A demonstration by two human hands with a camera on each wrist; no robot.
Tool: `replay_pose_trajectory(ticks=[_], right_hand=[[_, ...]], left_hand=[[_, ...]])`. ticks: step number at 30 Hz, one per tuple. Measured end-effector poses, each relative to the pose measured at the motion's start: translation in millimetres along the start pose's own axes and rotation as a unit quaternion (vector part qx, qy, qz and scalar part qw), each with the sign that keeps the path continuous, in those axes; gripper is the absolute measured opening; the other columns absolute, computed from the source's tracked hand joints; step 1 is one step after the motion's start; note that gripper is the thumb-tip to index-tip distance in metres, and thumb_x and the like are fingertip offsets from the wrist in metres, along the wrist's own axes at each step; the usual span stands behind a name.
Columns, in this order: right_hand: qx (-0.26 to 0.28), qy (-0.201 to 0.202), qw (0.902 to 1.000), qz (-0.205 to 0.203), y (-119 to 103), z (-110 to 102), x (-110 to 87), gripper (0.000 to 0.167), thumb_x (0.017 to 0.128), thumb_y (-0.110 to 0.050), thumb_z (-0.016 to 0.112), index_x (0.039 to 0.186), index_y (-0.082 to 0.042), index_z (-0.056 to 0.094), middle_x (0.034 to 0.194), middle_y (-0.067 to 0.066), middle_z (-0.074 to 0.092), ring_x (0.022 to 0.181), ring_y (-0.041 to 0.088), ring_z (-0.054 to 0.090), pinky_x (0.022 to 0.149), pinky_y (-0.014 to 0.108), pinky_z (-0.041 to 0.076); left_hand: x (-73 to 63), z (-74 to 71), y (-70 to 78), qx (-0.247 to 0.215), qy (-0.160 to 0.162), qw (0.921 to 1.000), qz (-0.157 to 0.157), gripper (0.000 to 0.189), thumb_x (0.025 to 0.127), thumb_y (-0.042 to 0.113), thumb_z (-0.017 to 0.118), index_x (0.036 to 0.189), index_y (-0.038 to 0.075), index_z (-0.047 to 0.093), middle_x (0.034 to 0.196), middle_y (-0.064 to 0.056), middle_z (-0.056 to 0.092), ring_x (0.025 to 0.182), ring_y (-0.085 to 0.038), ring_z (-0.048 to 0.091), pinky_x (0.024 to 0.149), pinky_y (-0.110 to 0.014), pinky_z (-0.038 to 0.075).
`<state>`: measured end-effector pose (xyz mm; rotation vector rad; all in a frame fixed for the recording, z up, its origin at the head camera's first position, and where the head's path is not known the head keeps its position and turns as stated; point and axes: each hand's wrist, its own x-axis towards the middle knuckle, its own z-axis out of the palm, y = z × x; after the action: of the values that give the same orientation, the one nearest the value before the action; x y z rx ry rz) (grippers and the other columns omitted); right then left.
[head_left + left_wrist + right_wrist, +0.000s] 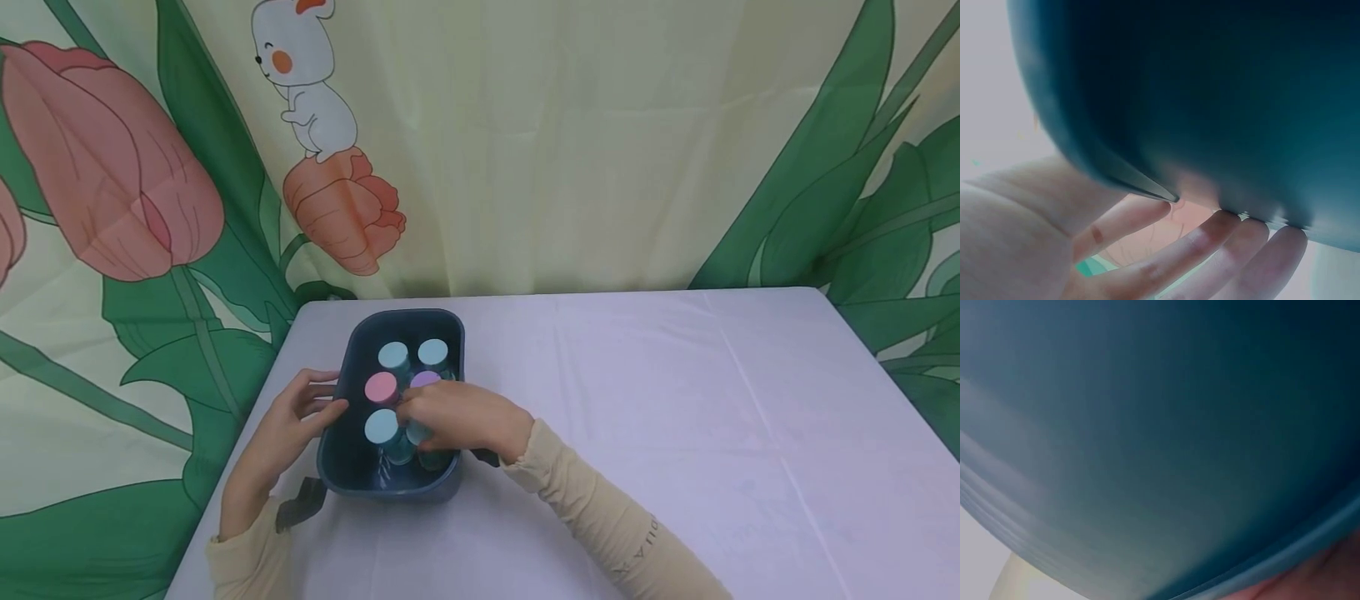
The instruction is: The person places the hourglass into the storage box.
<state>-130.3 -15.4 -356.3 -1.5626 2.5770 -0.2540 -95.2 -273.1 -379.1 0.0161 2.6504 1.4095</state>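
Note:
A dark blue plastic bin (360, 475) holds several small clear bottles with coloured caps. At its left side, my left hand (300, 412) holds the wall, thumb over the rim and fingertips (1288, 250) against the outside. My right hand (468, 417) reaches over the right rim and grips a light-blue-capped bottle (417, 432) in the front right of the bin, its cap partly covered by the fingers. Beside it stands another bottle with a light blue cap (382, 427). Behind are a pink cap (381, 388) and a purple cap (424, 379), the latter partly hidden by the hand.
Two more light blue caps, the left cap (393, 356) and the right cap (432, 352), show at the back of the bin. A white cloth covers the table (637, 433). Behind it hangs a curtain (540, 150) printed with tulips and a rabbit.

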Motion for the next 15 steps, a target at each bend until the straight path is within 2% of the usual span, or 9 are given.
replay_pose_trajectory(ticks=[9, 15], right_hand=[[-0.013, 0.018, 0.9997, -0.006, 2, 0, -4.4, 0.037, 0.08, -0.028, 0.084, 0.114, -0.016, 0.074, 0.103, -0.006, 0.071, 0.089, 0.003, 0.061, 0.08, 0.014, 0.054], [0.018, 0.031, 0.9993, -0.009, 3, -5, -11.7, 0.037, 0.085, -0.028, 0.08, 0.118, -0.013, 0.07, 0.106, -0.004, 0.071, 0.094, 0.005, 0.061, 0.085, 0.013, 0.052]], left_hand=[[0.2, 1.9, 3.5, 0.022, 0.007, 0.9997, 0.007, 0.056, 0.096, 0.041, 0.064, 0.14, 0.013, 0.045, 0.143, -0.02, 0.051, 0.128, -0.043, 0.052, 0.098, -0.063, 0.047], [-2.6, 2.6, 4.9, 0.032, 0.021, 0.9992, 0.01, 0.056, 0.097, 0.04, 0.063, 0.142, 0.011, 0.046, 0.144, -0.018, 0.05, 0.128, -0.041, 0.051, 0.098, -0.064, 0.046]])
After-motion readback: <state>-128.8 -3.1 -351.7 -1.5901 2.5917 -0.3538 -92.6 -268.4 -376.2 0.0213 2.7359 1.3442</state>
